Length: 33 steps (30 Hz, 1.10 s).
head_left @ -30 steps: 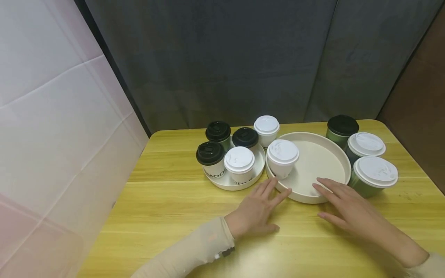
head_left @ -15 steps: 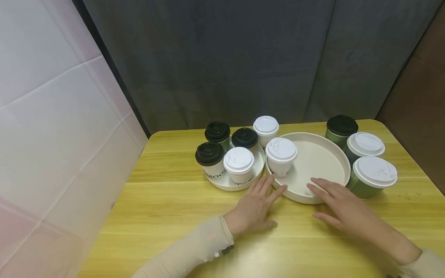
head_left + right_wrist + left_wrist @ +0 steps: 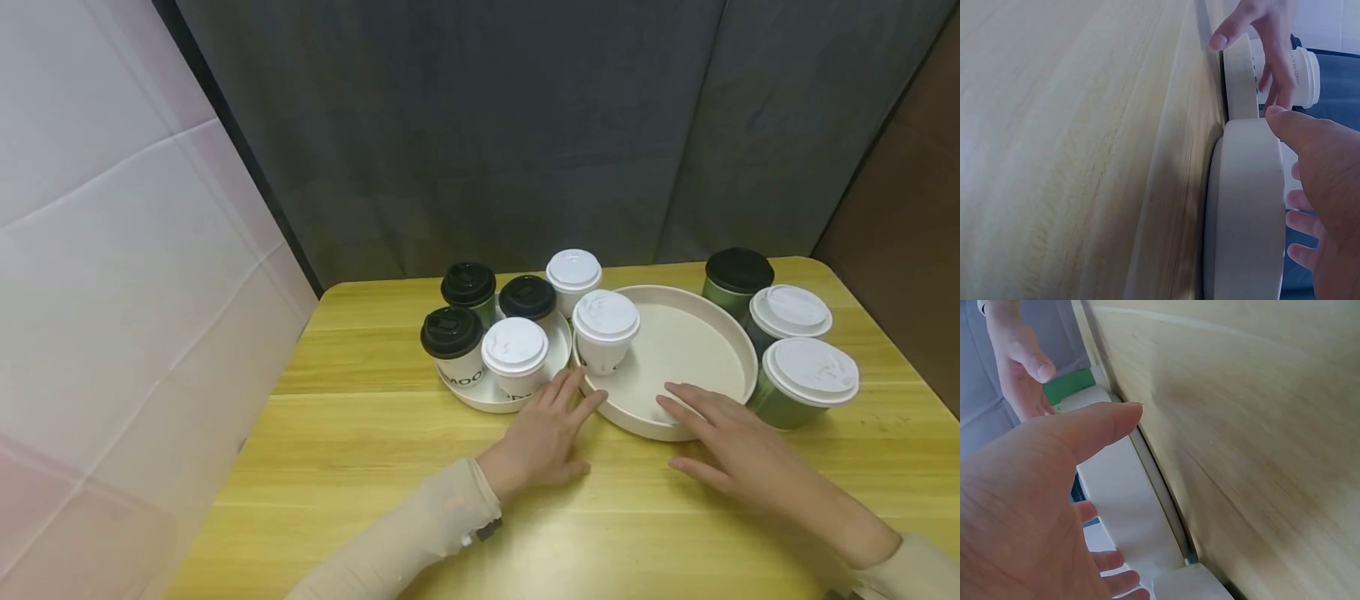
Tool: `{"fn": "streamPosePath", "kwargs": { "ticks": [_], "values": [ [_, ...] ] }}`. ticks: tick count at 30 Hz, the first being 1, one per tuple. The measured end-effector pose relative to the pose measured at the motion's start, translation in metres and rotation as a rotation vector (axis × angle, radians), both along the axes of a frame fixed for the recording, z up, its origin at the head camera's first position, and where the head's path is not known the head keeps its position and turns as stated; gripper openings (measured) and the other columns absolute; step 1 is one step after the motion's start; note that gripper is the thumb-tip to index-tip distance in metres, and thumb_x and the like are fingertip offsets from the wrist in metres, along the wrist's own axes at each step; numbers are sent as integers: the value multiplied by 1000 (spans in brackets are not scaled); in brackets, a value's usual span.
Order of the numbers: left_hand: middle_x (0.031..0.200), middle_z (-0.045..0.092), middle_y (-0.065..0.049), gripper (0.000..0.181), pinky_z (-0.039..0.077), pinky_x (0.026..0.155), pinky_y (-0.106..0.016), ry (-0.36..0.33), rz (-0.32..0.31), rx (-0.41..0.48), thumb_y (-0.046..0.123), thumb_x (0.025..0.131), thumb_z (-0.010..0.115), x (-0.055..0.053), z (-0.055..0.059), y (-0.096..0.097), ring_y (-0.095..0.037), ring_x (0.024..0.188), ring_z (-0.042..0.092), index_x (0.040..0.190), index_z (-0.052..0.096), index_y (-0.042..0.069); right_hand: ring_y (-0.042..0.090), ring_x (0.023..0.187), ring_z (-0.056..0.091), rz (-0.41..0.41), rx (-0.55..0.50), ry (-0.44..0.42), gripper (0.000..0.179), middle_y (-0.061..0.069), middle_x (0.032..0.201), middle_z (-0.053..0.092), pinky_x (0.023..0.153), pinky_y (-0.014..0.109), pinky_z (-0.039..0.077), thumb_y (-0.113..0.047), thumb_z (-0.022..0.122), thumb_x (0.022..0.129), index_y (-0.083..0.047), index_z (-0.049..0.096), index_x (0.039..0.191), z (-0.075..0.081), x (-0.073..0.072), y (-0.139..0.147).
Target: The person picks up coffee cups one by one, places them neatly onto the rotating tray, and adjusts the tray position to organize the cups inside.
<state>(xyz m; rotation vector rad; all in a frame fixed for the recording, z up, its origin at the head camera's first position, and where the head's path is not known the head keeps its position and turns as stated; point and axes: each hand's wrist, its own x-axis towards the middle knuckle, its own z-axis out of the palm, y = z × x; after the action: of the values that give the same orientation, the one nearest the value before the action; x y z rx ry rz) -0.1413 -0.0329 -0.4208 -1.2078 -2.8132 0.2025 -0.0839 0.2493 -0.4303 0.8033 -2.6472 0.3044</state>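
Observation:
My left hand [image 3: 536, 442] is spread flat, fingertips at the front left rim of the large round cream tray [image 3: 682, 350]. My right hand [image 3: 738, 446] reaches with straight fingers over the same tray's front right rim. Neither hand grips anything. Inside the large tray, at its left side, stands a white paper cup with a white lid [image 3: 606, 329], just beyond my left fingertips. In the left wrist view, the thumb [image 3: 1107, 428] points out along the tray's outer wall [image 3: 1125, 487]. In the right wrist view, the curved tray wall [image 3: 1250, 212] lies beside my right fingers [image 3: 1304, 222].
A smaller round tray [image 3: 491, 404] on the left carries several lidded cups, black-lidded [image 3: 452, 342] and white-lidded [image 3: 515, 354]. Behind stands another white-lidded cup [image 3: 573, 279]. Right of the large tray are a black-lidded green cup [image 3: 738, 279] and two white-lidded cups, the nearer one green [image 3: 806, 379].
The white cup in the large tray has shifted slightly back and left. Both hands have drifted a little to the left, fingers still extended. The trays stay about where they were.

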Motion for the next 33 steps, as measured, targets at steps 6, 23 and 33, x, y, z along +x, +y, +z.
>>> {"fn": "streamPosePath", "kwargs": {
  "ticks": [6, 23, 33],
  "values": [
    [164, 17, -19, 101, 34, 120, -46, 19, 21, -17, 63, 78, 70, -1, 1, 0, -35, 150, 29, 157, 23, 22, 28, 131, 50, -10, 3, -1, 80, 6, 149, 49, 117, 27, 26, -42, 79, 79, -22, 46, 148, 0, 1, 1],
    [164, 16, -23, 99, 33, 121, -44, 12, 20, -30, 60, 83, 67, 1, 1, 2, -36, 152, 24, 158, 19, 16, 32, 127, 51, 26, -71, 81, 78, 9, 145, 53, 119, 7, 1, -38, 79, 78, -19, 48, 147, 14, -1, 5],
    [161, 28, -17, 93, 27, 125, -40, 15, -106, 120, 57, 88, 64, 9, 16, 15, -33, 151, 28, 157, 23, 10, 35, 120, 53, -4, -147, 185, 69, 15, 140, 56, 120, 9, 10, -61, 57, 92, -14, 54, 142, 41, -1, 31]
  ]
}}
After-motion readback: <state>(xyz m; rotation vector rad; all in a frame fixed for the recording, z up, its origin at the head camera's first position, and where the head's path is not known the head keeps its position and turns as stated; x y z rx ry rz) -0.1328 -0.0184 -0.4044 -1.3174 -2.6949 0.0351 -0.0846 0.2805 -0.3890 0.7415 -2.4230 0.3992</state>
